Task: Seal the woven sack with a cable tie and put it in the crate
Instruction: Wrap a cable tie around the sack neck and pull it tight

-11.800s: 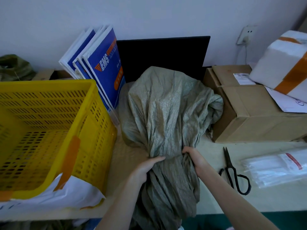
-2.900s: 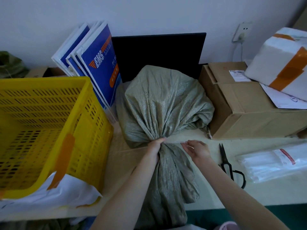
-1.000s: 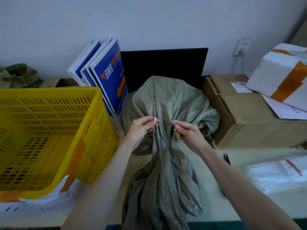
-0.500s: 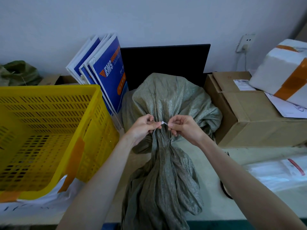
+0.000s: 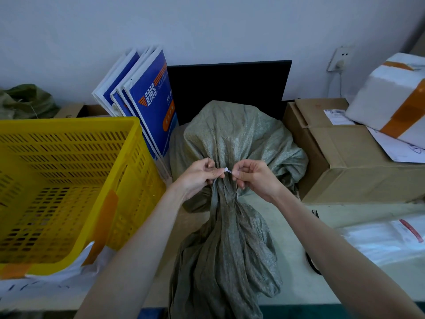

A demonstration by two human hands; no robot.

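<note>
The left hand (image 5: 199,174) and right hand (image 5: 254,174) have come together at the woven sack's (image 5: 232,143) neck and are now pinching the cable tie (image 5: 227,170) ends; the tie is closing; the sack is lying mid-table, beside the empty yellow crate (image 5: 69,180).

Beyond the fingers (image 5: 243,166), a flat black rectangular panel (image 5: 230,88) is propped against the wall. Up and to the left of them, blue-and-white flat card envelopes (image 5: 147,104) are leaned upright, and far left a crumpled green bundle (image 5: 25,100) is seen beside a small open cardboard carton (image 5: 78,110). To the right of the fingers a large brown cardboard box (image 5: 345,162) is set, and a white foam box banded with orange tape (image 5: 391,97) is stacked on it. A white wall socket (image 5: 338,58) is mounted above. Nearer and to the right, a clear plastic packet with a red-marked label (image 5: 391,240) is laid flat.
</note>
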